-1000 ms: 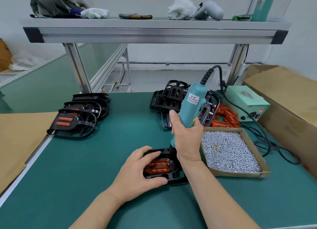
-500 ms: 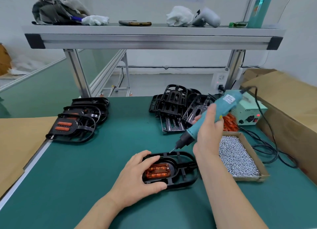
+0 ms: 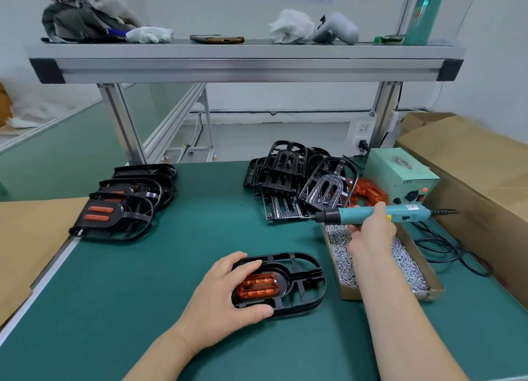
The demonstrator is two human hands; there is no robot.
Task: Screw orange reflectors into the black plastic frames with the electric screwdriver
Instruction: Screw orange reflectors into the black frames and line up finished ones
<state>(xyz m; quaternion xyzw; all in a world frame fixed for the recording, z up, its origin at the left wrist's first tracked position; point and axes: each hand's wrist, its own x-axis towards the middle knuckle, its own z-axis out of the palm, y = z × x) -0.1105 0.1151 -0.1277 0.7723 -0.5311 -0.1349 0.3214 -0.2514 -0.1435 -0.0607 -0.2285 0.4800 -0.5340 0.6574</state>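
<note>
- Left hand (image 3: 225,297): clamped on the near end of a black frame (image 3: 300,280) lying flat on the green table (image 3: 143,309) (orange reflector (image 3: 258,286) seated inside).
- Right hand (image 3: 371,232): wrapped around the screwdriver (image 3: 371,214), held level above the box of screws (image 3: 380,260).

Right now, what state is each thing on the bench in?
Left hand: gripping the frame.
Frame: flat on the mat, reflector seated in it.
Right hand: gripping the screwdriver over the screw box.
Screwdriver: lifted, level, tip pointing left, off the frame.
Screw box: open, full.
Power supply: red light on.
Left stack: frames with reflectors fitted.
Back pile: bare frames.
</note>
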